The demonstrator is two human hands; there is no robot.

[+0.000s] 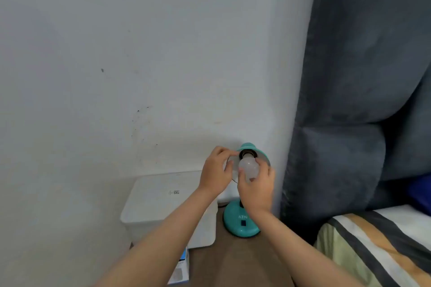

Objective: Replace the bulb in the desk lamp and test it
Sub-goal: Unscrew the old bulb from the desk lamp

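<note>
Desk lamp, teal, at 5 o'clock of frame centre: left hand pinches the shade rim to steady it, while right hand cups the frosted bulb at the socket for turning.

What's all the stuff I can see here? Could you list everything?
Desk lamp: one, teal, on the brown surface by the wall, shade tilted toward the camera.
Bulb: one, frosted white, at the lamp's socket.
Storage box: one, white, lidded, left of the lamp.
Small carton: one, white and blue, in front of the box.
Headboard: one, grey-blue, padded, right.
Bedding: striped, lower right.
Left hand: steadying the shade's rim.
Right hand: gripping the bulb.
</note>
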